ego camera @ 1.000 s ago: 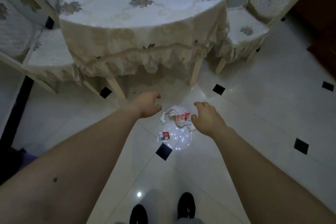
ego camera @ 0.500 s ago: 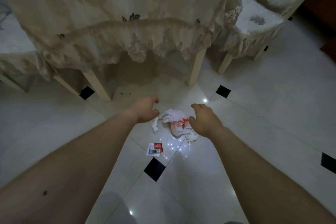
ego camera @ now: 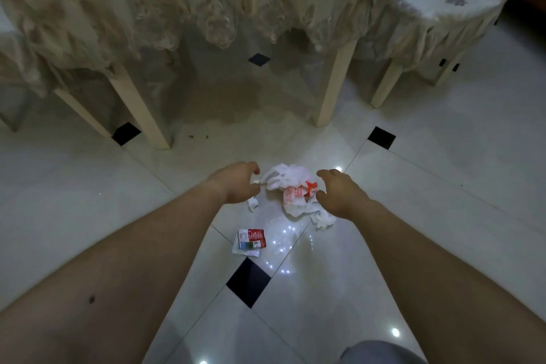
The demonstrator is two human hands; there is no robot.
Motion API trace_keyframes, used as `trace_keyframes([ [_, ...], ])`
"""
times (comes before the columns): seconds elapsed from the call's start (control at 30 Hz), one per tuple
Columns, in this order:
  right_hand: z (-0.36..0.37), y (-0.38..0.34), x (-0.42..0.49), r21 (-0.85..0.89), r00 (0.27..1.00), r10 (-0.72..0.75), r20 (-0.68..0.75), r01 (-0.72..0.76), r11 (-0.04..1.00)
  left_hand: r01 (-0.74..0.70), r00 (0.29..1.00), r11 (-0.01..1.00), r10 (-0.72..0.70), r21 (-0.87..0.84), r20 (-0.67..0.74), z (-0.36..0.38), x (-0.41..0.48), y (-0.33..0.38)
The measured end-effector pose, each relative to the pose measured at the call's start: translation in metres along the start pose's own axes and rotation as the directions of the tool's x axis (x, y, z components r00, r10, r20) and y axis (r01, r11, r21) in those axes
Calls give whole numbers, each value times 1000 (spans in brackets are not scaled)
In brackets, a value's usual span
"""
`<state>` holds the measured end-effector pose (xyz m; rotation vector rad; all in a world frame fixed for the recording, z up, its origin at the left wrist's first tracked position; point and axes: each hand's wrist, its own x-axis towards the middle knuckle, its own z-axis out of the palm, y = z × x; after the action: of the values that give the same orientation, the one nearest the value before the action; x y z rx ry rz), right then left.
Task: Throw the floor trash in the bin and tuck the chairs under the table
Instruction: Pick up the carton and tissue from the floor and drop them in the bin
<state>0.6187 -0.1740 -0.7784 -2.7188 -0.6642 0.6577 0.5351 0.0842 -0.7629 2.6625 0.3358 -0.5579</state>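
A crumpled white wrapper with red print (ego camera: 291, 190) lies on the white floor tiles in front of the table. My left hand (ego camera: 236, 183) hovers at its left edge with fingers loosely curled, holding nothing. My right hand (ego camera: 339, 193) is at its right edge, fingers spread and bent over it, with no grip that I can see. A small flat red-and-white packet (ego camera: 250, 241) lies nearer to me, untouched. A small white scrap (ego camera: 253, 204) sits under my left hand. No bin is in view.
The table with a cream lace cloth (ego camera: 206, 9) stands just beyond the trash, its legs (ego camera: 335, 80) close by. A cushioned chair (ego camera: 437, 9) stands out at the upper right; another covered chair edge (ego camera: 17, 68) is at the left.
The view has dropped lower and closer to the floor. Both hands have come in against the sides of the crumpled wrapper.
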Motion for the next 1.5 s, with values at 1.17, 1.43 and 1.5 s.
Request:
trace_keyframes([
  [1.17,126,87,71,35,1000,31,7,-31,999,-11,993,999,15,-32,114,141,81,-47],
  [1.43,168,113,87,53,994,99,41,-101,993,66,989,997,-59,-49,135,200,87,-78],
  [1.5,173,118,89,54,991,122,56,-125,991,70,989,996,-63,-49,132,209,87,-82],
])
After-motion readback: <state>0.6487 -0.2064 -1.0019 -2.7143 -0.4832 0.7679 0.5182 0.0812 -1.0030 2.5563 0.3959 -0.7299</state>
